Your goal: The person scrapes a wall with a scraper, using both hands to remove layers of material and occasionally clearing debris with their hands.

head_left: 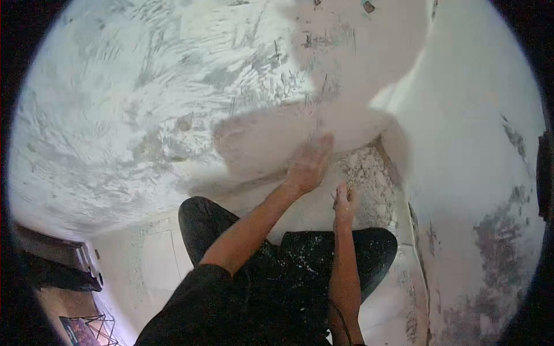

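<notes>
My left hand reaches out in front of my knees, close to the base of the patchy plastered wall. It is slightly smeared by motion, with its fingers stretched out flat and nothing visible in them. Nearer to me and to the right, my right hand is closed, its thumb pointing up, over plaster crumbs on the floor by the corner. What its curled fingers hold, if anything, I cannot tell. A shadow falls over the wall around both hands.
A second wall with grey worn patches rises on the right and meets the first in a corner. White specks dot my dark trousers. At the lower left are a doorway edge and a thin metal frame.
</notes>
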Available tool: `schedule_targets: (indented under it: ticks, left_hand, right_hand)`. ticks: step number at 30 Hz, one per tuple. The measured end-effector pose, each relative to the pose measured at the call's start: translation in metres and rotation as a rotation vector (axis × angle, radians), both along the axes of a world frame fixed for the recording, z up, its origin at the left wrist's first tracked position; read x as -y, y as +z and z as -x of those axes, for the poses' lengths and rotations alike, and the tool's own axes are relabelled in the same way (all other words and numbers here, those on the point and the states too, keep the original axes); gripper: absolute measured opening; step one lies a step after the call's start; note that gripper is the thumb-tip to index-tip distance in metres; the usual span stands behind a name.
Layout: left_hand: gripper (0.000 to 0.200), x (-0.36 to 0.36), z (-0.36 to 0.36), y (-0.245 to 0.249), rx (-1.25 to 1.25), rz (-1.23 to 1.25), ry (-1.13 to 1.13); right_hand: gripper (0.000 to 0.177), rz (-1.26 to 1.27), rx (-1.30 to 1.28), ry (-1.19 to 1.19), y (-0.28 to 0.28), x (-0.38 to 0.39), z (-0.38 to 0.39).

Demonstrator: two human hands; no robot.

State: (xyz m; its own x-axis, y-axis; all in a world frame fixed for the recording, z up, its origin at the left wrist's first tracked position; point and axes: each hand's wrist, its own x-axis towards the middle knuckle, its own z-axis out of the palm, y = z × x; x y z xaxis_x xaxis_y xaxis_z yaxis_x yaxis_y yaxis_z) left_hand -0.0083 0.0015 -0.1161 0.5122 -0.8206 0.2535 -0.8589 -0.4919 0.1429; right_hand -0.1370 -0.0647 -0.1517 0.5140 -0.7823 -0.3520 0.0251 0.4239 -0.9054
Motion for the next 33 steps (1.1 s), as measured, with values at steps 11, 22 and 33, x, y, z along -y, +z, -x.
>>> schedule_targets:
  ticks: [11, 22, 33]
  left_hand:
    - [0.055, -0.037, -0.008, 0.030, 0.331, 0.336, -0.015]
    - [0.046, -0.125, 0.024, -0.018, -0.441, -0.300, 0.153]
    - [0.030, -0.133, 0.023, -0.028, -0.732, 0.328, 0.335]
  right_hand:
    - [0.058, 0.094, 0.054, 0.332, 0.011, 0.000, 0.002]
    - [0.030, 0.058, -0.026, 0.349, 0.070, -0.009, -0.006]
    - [0.060, 0.430, -0.158, 0.399, 0.123, -0.062, -0.055]
